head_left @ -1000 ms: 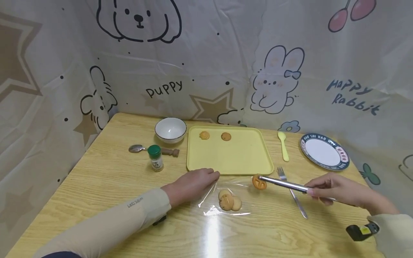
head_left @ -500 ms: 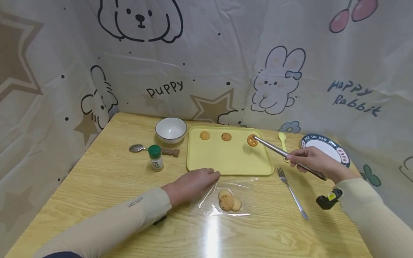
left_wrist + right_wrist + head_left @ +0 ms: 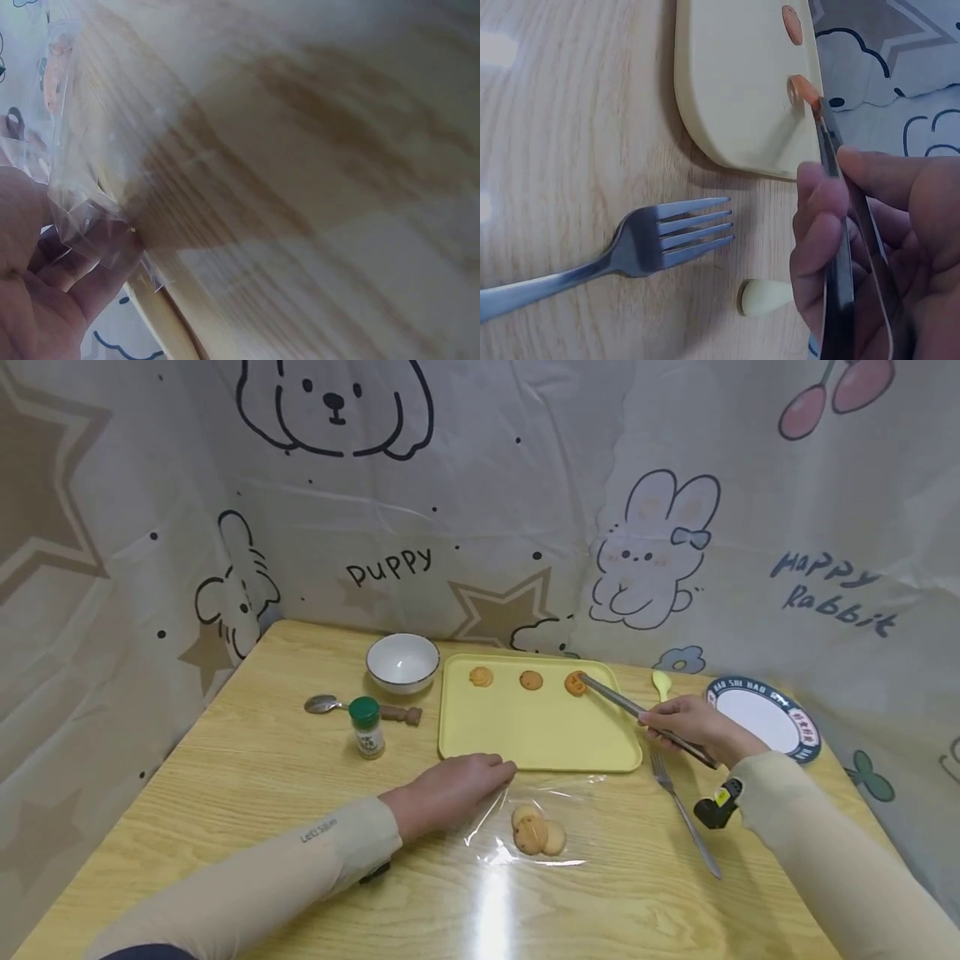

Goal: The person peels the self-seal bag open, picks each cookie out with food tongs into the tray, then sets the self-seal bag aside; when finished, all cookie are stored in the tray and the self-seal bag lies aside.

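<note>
My right hand [image 3: 684,727] grips metal tongs [image 3: 618,700], pressing their arms together. At the tongs' tips is an orange-brown pretzel-shaped cookie [image 3: 576,683], at the back right of the yellow tray [image 3: 525,731]. In the right wrist view the cookie [image 3: 804,90] looks tilted between the tips; whether it touches the tray is hard to tell. A swirl cookie [image 3: 481,677] and a round cookie [image 3: 531,680] lie to its left. My left hand [image 3: 450,789] pinches the edge of a clear plastic bag [image 3: 581,814], with several pale cookies [image 3: 531,835] inside.
Right of the tray lie a fork [image 3: 688,818], a pale yellow spoon [image 3: 662,683] and a rimmed plate [image 3: 757,718]. On the left stand a white bowl [image 3: 403,662] and a green-capped shaker [image 3: 366,728], near a metal spoon [image 3: 324,703] with a brown handle.
My right hand has carried the pretzel-shaped cookie in the tongs from beside the bag to the tray's back right, then slightly left and closer to the tray. My left hand has stayed put.
</note>
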The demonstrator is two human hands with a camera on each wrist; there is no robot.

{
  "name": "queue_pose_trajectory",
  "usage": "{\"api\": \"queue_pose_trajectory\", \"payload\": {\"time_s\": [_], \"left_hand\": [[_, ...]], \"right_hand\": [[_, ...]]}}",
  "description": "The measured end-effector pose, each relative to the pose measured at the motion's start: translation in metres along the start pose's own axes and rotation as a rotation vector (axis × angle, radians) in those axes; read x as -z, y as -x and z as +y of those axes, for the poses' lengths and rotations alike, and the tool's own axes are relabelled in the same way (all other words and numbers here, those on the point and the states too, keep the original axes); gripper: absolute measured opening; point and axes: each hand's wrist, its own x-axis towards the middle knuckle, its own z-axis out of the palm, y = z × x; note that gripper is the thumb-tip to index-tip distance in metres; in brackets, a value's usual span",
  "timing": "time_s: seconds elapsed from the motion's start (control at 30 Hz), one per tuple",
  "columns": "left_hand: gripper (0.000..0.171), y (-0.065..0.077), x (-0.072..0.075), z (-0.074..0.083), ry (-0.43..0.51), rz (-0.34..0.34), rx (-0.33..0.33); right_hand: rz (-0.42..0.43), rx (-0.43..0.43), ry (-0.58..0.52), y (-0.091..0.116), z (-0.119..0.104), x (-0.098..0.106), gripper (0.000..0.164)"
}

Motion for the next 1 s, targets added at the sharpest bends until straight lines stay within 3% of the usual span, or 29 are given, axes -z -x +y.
{"api": "queue_pose_trajectory", "payload": {"time_s": [0.27,0.37,0.5,0.73,1.0], "left_hand": [[0.010,0.000,0.001,0.000,-0.020,0.014,-0.007],[0.009,-0.001,0.001,0.001,-0.026,0.015,-0.012],[0.010,-0.001,-0.001,0.002,-0.030,0.008,-0.005],[0.010,0.001,-0.004,0.002,-0.016,-0.005,0.004],[0.010,-0.001,-0.001,0.003,-0.035,0.007,-0.001]], "right_hand": [[0.060,0.052,0.167,0.004,-0.009,-0.002,0.044],[0.113,0.094,0.239,0.010,-0.008,-0.001,0.048],[0.198,0.165,0.251,0.021,-0.005,0.006,0.053],[0.255,0.284,0.301,0.067,0.008,0.014,0.047],[0.184,0.321,0.349,0.129,0.041,0.014,0.031]]}}
